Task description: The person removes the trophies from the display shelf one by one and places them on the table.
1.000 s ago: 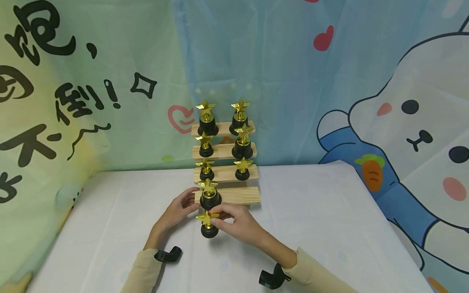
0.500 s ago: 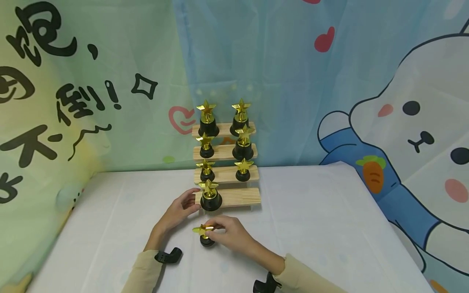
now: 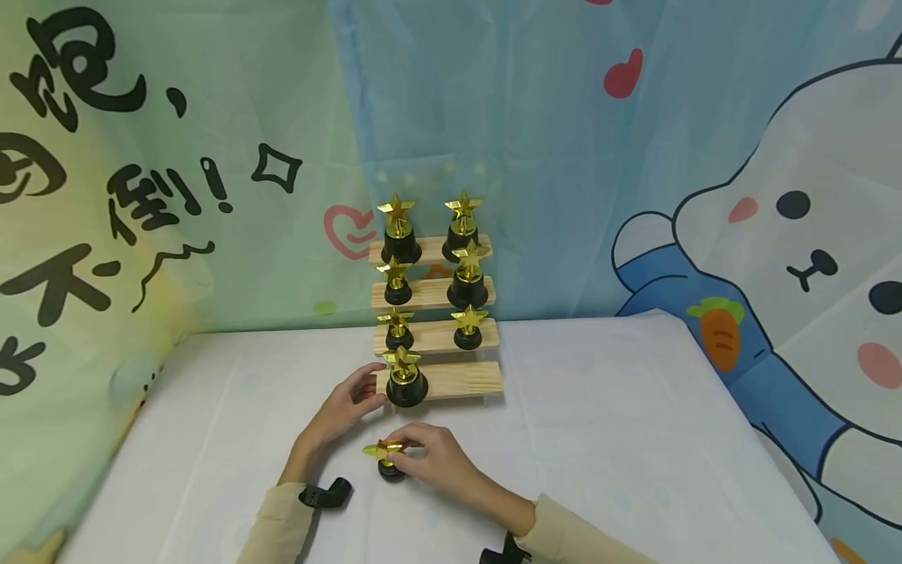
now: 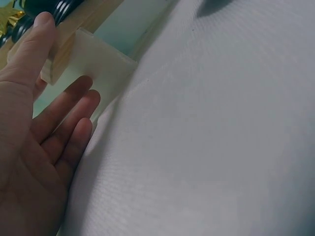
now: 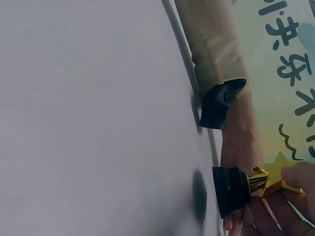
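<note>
Right hand [image 3: 438,464] pinches small gold star trophy [image 3: 390,471] by its star, just above white tablecloth [image 3: 634,439], at seven o'clock from lowest wooden plank [image 3: 461,380]. Left hand [image 3: 344,409], at ten o'clock from right, grips plank end between thumb and fingers.

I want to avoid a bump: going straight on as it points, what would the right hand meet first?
Beyond the trophy it holds, probably the left hand, near its wrist, though depth is unclear.

right hand [image 3: 437,462]: pinches small star trophy [image 3: 390,471]; left hand [image 3: 345,405]: at left end of lowest shelf [image 3: 465,380]; seven trophies [image 3: 468,286], stepped wooden rack [image 3: 430,335]: beyond right hand; white surface [image 3: 599,439]: beneath both
</note>
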Motion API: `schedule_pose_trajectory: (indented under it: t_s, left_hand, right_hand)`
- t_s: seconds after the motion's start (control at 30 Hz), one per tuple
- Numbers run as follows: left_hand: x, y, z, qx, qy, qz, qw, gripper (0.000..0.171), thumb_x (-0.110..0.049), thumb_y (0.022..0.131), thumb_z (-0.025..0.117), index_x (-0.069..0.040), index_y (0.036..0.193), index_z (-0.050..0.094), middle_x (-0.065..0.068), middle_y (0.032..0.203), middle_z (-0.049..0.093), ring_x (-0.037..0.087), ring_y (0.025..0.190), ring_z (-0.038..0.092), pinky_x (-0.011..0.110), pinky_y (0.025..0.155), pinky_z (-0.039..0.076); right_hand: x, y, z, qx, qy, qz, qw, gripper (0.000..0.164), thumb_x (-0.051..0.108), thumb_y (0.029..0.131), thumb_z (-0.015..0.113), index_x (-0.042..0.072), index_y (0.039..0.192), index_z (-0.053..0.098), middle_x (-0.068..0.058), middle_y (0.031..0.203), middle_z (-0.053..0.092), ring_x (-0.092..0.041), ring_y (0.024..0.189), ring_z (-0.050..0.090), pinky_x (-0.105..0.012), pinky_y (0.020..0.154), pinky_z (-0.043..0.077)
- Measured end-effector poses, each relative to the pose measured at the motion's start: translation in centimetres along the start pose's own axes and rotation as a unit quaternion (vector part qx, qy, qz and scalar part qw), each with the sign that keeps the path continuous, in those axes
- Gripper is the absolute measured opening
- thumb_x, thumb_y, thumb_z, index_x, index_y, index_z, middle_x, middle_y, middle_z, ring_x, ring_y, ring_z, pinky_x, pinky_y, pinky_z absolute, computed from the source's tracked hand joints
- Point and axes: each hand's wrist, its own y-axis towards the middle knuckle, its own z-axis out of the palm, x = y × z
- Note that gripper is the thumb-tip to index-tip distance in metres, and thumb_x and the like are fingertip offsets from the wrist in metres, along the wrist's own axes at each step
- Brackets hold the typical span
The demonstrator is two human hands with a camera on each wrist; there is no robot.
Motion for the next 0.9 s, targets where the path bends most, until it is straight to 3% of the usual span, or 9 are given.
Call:
schedule_pose_trajectory:
  t_s: [0.33,0.67,0.9]
  left_hand:
    - [-0.1,0.1,0.0,0.002,-0.009,0.005,0.9999,0.055,-0.027,0.091,0.068,-0.022,0.141,0.045,0.015,0.129,0.061,0.026,0.115,0.058,0.024,0.095,0.048]
    - [-0.1,0.0,0.0,0.000,-0.013,0.006,0.9999,0.055,-0.026,0.091,0.069,-0.021,0.141,0.046,0.016,0.128,0.061,0.025,0.115,0.058,0.022,0.095,0.048]
    - [0.0,0.0,0.0,0.005,-0.018,0.009,0.9998,0.054,-0.025,0.092,0.068,-0.021,0.141,0.046,0.017,0.129,0.060,0.027,0.117,0.058,0.023,0.096,0.047]
  right_hand:
    - [-0.4,0.4,0.9,-0.009,0.007,-0.002,1.000,0.014,0.010,0.088,0.069,0.007,0.101,0.072,-0.006,0.103,0.073,-0.010,0.093,0.068,-0.029,0.086,0.056]
    - [-0.9,0.2,1.5,-0.014,-0.008,0.005,1.000,0.013,0.013,0.087,0.071,0.010,0.099,0.072,-0.004,0.100,0.074,-0.007,0.092,0.067,-0.024,0.083,0.055]
    - [-0.9,0.0,1.3,-0.009,-0.035,0.013,0.999,0.017,0.019,0.086,0.073,0.011,0.101,0.071,-0.001,0.100,0.073,-0.006,0.092,0.065,-0.027,0.083,0.053]
